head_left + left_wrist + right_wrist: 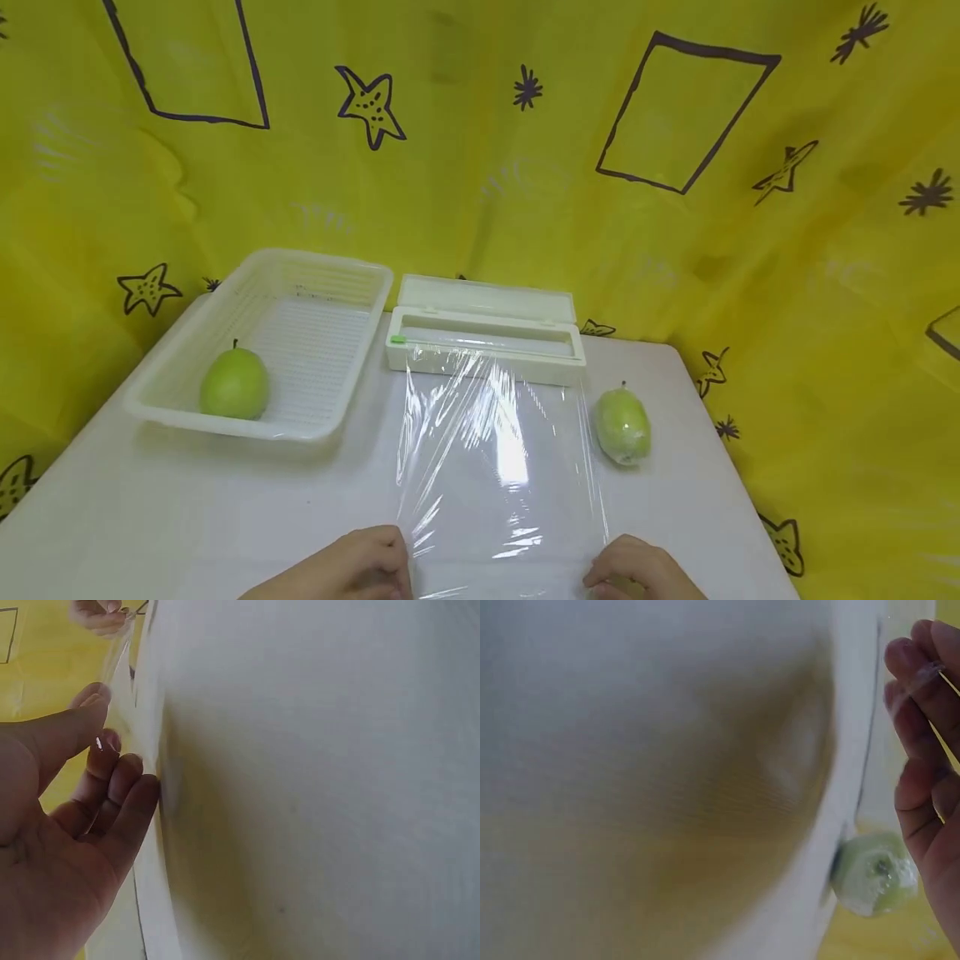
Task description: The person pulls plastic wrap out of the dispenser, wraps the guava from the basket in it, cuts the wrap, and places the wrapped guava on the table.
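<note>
A sheet of clear plastic wrap [480, 467] stretches over the table from a white dispenser box [486, 367] toward the person. My left hand [367, 567] pinches its near left corner between thumb and index finger, as the left wrist view shows with the film [120, 675]. At the near right corner, my right hand [637, 571] pinches the film's other edge; a crumpled bit of wrap [922, 679] shows at its fingers. Beyond the right hand sits a green pear [622, 425] covered in shiny wrap, stem pointing away.
A white plastic basket [322, 429] stands at the left, holding a bare green pear [235, 385]. The dispenser's lid [486, 298] is raised, showing the roll inside [487, 339], with a small green piece [398, 339] at its left end. A yellow patterned curtain [465, 167] hangs behind the white table [262, 500].
</note>
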Available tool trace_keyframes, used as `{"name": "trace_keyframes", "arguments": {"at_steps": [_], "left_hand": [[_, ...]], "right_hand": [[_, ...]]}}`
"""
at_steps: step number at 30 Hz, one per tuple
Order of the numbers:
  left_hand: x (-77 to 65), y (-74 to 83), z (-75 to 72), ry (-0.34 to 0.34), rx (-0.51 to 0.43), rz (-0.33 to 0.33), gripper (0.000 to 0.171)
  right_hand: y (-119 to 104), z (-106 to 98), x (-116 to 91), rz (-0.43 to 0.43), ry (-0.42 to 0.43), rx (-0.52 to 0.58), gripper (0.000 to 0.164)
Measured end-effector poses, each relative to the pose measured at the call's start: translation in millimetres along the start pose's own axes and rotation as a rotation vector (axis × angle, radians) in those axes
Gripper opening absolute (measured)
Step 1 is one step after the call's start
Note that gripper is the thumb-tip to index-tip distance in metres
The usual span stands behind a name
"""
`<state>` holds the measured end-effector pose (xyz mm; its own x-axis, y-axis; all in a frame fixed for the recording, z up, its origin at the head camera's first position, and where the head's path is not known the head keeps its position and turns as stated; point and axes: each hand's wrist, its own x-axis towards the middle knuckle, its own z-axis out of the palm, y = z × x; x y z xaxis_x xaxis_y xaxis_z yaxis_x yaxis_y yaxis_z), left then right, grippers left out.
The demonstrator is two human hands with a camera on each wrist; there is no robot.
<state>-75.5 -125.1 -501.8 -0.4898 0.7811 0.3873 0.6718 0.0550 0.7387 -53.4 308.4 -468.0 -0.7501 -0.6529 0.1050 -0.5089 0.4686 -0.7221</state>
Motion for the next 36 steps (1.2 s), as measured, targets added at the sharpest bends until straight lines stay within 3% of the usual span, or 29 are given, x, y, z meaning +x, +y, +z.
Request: {"name": "trace_keyframes", "arguments": {"at_steps": [5, 12, 16, 19, 23, 25, 28, 31, 34, 36], "left_hand": [[-2.3, -5.4, 6.1, 0.016, 0.204, 0.037, 0.010], [1.4, 6.2, 9.2, -0.029, 0.423, 0.003, 0.018], [5.0, 7.5, 10.2, -0.049, 0.623, 0.077, 0.019], [5.0, 8.1, 10.4, -0.063, 0.700, 0.128, 0.021], [4.9, 11.4, 10.7, -0.050, 0.681, 0.106, 0.020], [5.2, 12.3, 10.3, -0.051, 0.685, 0.094, 0.021], [5.8, 12.8, 8.9, -0.070, 0.696, 0.109, 0.022], [7.0, 12.5, 7.8, -0.067, 0.685, 0.157, 0.020], [8.6, 13.1, 6.4, -0.053, 0.584, 0.169, 0.017], [9.3, 14.8, 5.1, -0.046, 0.471, 0.128, 0.017]], "right_hand": [[-1, 7, 8, 0.123, -0.041, -0.009, 0.013], [0, 10, 14, 0.291, -0.062, -0.002, 0.015], [4, 12, 14, 0.210, -0.012, -0.050, 0.010], [5, 13, 16, 0.128, 0.008, -0.074, 0.017], [8, 17, 17, 0.029, 0.063, -0.158, 0.030], [8, 17, 17, 0.032, 0.069, -0.201, 0.030], [6, 12, 18, 0.158, -0.031, -0.157, 0.020], [3, 4, 20, 0.324, -0.160, -0.030, 0.011], [-1, -4, 22, 0.394, -0.207, 0.074, 0.007], [-4, -8, 23, 0.409, -0.207, 0.110, 0.010]]}}
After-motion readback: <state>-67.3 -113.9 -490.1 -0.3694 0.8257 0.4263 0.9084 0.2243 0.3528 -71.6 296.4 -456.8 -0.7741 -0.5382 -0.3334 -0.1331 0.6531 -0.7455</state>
